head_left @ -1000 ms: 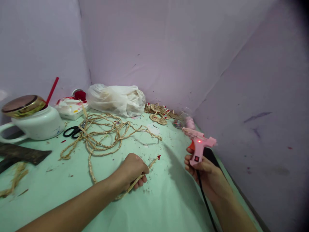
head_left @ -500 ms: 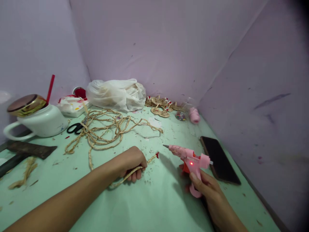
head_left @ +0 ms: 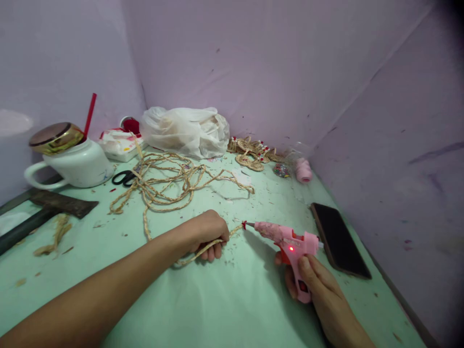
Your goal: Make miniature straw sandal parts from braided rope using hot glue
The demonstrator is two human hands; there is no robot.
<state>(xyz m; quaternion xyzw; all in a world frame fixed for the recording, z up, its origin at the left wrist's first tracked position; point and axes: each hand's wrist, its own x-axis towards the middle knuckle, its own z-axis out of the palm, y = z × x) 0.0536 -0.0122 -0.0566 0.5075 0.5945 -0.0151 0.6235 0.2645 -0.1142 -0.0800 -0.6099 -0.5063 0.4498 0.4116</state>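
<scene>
**Pointed metal nozzle (head_left: 251,224) held at the small red tie (head_left: 244,225) of a tan braided fibre cord (head_left: 236,231)**

At the centre of the frame, the cord is clamped in the closed left hand (head_left: 212,234), its red-tied tip left poking out. At centre right, the handle of a pink plastic glue gun (head_left: 270,231) is gripped by the right hand (head_left: 322,285); its light is lit (red, and rather bright). The braiding and the tie look done on this end; whether any glue has been laid cannot be told. No coil is shaped at the tip, and a loose tan tangle (head_left: 186,186) is left unwound left of centre. Looped woven pieces (head_left: 250,163), seemingly finished, are piled above centre.
</scene>
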